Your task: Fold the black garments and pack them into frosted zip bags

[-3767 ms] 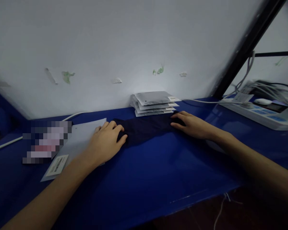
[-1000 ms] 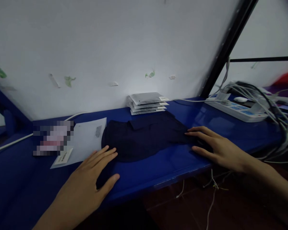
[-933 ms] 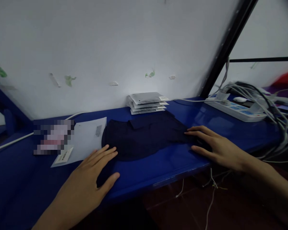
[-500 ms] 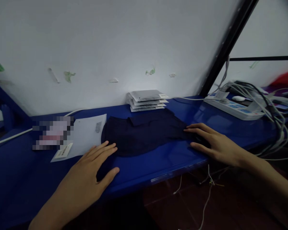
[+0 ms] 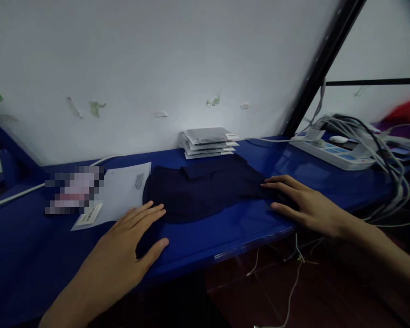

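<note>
A dark navy garment lies flat on the blue table, with a folded flap along its upper middle. My left hand rests at its left end, fingers stretched out and fingertips on or beside the cloth's edge. At the opposite end is my right hand, fingers extended, the tips touching the fabric's right edge. Neither hand grips anything. Left of the garment, partly under its edge or right against it, lies a flat whitish plastic bag with printed text and a label sticker.
Several packed bags are stacked against the white wall. A pixelated phone-like object sits at the left. On the right are a power strip and tangled cables. A thin cord hangs below the table's front edge.
Almost nothing differs. The whole view has shifted very slightly; both hands and the garment keep their places.
</note>
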